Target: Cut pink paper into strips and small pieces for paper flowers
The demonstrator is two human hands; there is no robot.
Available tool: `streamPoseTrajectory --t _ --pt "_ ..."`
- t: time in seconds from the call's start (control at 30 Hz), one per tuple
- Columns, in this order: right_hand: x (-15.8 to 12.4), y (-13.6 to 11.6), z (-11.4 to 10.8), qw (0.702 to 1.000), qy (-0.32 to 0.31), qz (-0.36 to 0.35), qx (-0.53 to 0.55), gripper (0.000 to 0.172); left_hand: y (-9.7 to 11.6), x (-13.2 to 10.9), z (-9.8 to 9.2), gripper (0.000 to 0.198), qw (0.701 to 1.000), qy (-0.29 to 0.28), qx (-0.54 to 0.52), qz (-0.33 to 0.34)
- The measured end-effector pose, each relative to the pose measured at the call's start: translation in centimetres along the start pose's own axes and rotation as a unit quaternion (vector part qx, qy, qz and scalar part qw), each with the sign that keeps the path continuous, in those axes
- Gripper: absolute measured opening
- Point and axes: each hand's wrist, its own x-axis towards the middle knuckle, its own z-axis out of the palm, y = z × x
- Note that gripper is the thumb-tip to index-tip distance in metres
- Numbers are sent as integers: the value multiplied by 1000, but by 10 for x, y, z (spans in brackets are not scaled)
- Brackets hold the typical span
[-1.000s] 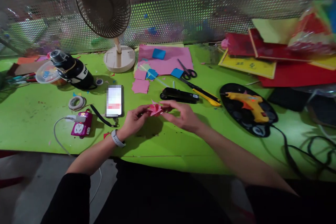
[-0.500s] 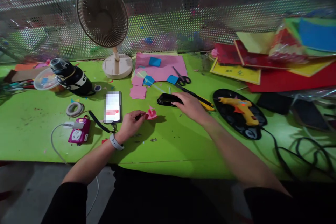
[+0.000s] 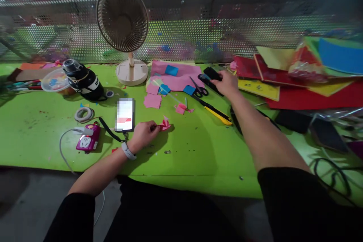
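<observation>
My left hand (image 3: pixel 146 134), closed in a pinch, holds a small folded pink paper piece (image 3: pixel 165 124) just above the green table. Its pointed tips stick out to the right of my fingers. Farther back and to the right, my right hand (image 3: pixel 228 84) is closed on a black stapler (image 3: pixel 212 73), which rests near the scissors (image 3: pixel 199 90). Between the two hands lies another crumpled pink paper piece (image 3: pixel 183 108). A yellow and black utility knife (image 3: pixel 218 116) is in front of the stapler.
A phone (image 3: pixel 125 115), a tape roll (image 3: pixel 84 114) and a purple power adapter (image 3: pixel 88 139) lie on the left. Behind them are a black bottle (image 3: pixel 86 83) and a fan (image 3: pixel 123 19). Stacked coloured paper (image 3: pixel 297 90) fills the right; pink sheets (image 3: pixel 187 71) lie at the back.
My right hand has carried the stapler back and to the right, from beside the pink piece to beyond the scissors. My left hand keeps its pinch, nearly unmoved. The view has shifted slightly.
</observation>
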Motion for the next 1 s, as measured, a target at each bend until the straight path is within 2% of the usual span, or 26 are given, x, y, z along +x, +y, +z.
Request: streamPoseTrajectory --t 0.13,0.27,0.33,0.4,0.53,0.63,0.8,0.9,1.0 --pt "-3 7 17 998 -46 17 -29 25 -2 2 -2 39 1000 -10 -5 -17" --pt "-15 -1 17 997 -11 -40 -59 46 -5 3 -4 41 1000 -4 -2 -5" --pt "-25 -14 12 994 11 -99 -54 47 -6 3 -5 41 1000 -3 -6 3" --pt "-37 -30 7 987 17 -158 -33 39 -7 3 -5 38 1000 -3 -11 9" --pt "-70 -63 2 974 -19 -225 16 35 -9 4 -3 29 1000 0 -11 9" --pt "-102 -77 5 963 -48 -261 53 34 -8 3 -1 29 1000 2 2 5" --pt "-149 -79 12 942 -106 -307 88 34 -6 1 -1 29 1000 9 16 1" --pt "-160 -75 8 937 -121 -316 89 34 -4 0 -2 30 999 22 -29 5" --pt "-162 -69 2 939 -108 -314 94 34 -1 -1 -3 35 997 35 -72 4"
